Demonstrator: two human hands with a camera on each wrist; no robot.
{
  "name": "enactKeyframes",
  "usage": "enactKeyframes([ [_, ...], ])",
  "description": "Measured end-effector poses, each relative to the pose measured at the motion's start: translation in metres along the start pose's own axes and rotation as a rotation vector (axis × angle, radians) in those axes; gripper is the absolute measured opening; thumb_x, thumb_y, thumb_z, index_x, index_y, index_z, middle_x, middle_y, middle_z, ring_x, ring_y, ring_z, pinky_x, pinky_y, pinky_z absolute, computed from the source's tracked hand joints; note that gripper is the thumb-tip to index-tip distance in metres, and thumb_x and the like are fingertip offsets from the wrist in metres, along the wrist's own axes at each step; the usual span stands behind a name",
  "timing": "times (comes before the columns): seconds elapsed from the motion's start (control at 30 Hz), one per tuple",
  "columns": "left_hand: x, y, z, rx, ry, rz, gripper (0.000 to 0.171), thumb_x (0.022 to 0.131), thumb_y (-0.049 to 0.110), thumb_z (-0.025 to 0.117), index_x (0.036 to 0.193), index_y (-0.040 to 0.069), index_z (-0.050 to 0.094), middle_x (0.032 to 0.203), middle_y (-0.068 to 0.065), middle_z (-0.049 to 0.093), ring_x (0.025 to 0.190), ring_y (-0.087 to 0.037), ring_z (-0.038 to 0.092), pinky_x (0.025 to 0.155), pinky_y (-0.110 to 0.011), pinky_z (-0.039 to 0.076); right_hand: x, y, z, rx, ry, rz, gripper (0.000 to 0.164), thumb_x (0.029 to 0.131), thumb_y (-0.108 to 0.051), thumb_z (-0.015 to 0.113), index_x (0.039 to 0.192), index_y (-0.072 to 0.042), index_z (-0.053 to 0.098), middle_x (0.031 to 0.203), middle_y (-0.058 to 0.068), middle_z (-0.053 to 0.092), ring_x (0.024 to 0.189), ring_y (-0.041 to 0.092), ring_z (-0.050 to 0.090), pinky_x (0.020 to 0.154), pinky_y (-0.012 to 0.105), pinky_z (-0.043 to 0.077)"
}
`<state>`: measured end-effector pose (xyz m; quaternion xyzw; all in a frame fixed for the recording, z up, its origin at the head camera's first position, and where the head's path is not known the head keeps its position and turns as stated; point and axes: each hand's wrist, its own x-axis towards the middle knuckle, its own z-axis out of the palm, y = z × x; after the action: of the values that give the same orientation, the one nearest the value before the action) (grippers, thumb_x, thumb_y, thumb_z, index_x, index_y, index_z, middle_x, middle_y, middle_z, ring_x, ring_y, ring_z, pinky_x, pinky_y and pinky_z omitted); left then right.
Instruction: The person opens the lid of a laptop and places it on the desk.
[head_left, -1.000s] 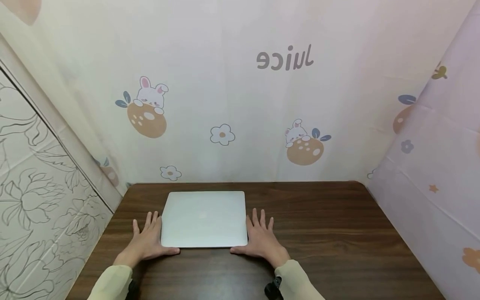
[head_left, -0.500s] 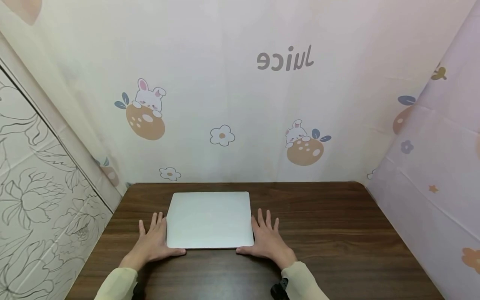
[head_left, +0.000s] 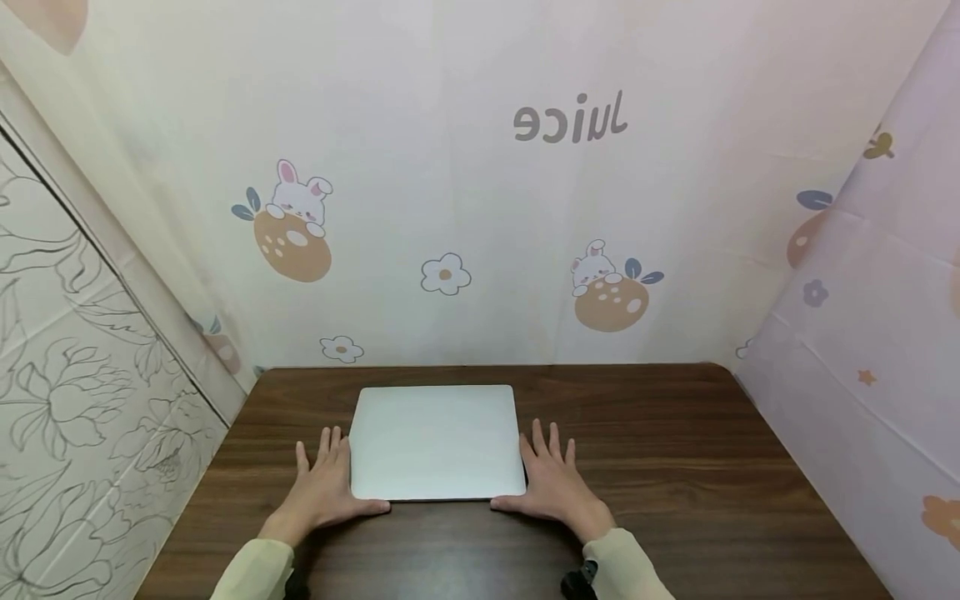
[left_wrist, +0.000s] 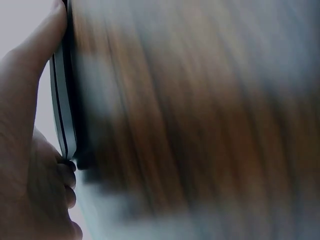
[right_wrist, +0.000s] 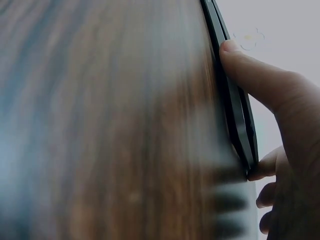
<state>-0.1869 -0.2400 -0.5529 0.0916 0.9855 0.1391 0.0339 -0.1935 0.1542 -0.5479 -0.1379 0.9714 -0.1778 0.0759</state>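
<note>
A closed silver laptop [head_left: 437, 442] lies flat on the brown wooden table, left of its middle. My left hand [head_left: 322, 487] touches the laptop's left side, its fingers straight and spread and its thumb along the front edge. On the other side, my right hand [head_left: 558, 490] mirrors this, with spread fingers by the right side and the thumb at the front edge. In the left wrist view the laptop's thin edge [left_wrist: 61, 102] runs beside the thumb. The right wrist view has the right thumb [right_wrist: 245, 62] against the laptop's dark front edge [right_wrist: 235, 110].
The wooden table [head_left: 675, 475] extends to the right of the hands. Behind it hangs a pale curtain [head_left: 450, 192] with printed rabbits and flowers, and more patterned cloth [head_left: 885, 350] borders the right side. A flower-line panel [head_left: 67, 400] stands at the left.
The laptop has slid to the right along the table, both hands moving with it. Finger positions look much the same.
</note>
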Motion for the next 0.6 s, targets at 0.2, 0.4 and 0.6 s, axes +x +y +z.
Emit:
enactKeyframes([
  [0.2,0.001,0.010,0.003,0.013,-0.021,-0.015,0.153,0.061,0.098,0.061,0.156,-0.015,0.022,0.165,-0.036,0.012,0.157,-0.051,0.003,0.117,-0.076,-0.007,-0.004,0.007,-0.004,0.007,-0.005,0.006,0.128,0.071,-0.087,0.068,0.161,-0.004,0.031,0.170,0.027,0.008,0.155,0.055,0.000,0.115,0.080,0.007],
  [0.4,0.002,0.019,0.003,0.009,-0.019,-0.017,0.152,0.061,0.098,0.062,0.156,-0.015,0.023,0.165,-0.037,0.014,0.156,-0.051,0.005,0.117,-0.076,-0.007,-0.008,0.013,-0.008,0.001,-0.011,0.010,0.129,0.071,-0.087,0.068,0.161,-0.003,0.032,0.170,0.027,0.008,0.155,0.055,0.000,0.115,0.080,0.007],
  [0.6,0.003,0.025,0.008,0.008,-0.019,-0.016,0.152,0.061,0.098,0.061,0.157,-0.014,0.023,0.165,-0.037,0.015,0.157,-0.050,0.004,0.117,-0.076,-0.008,-0.012,0.019,-0.011,-0.008,0.007,-0.001,0.128,0.071,-0.086,0.069,0.160,-0.001,0.034,0.170,0.028,0.009,0.155,0.055,0.001,0.115,0.080,0.009],
])
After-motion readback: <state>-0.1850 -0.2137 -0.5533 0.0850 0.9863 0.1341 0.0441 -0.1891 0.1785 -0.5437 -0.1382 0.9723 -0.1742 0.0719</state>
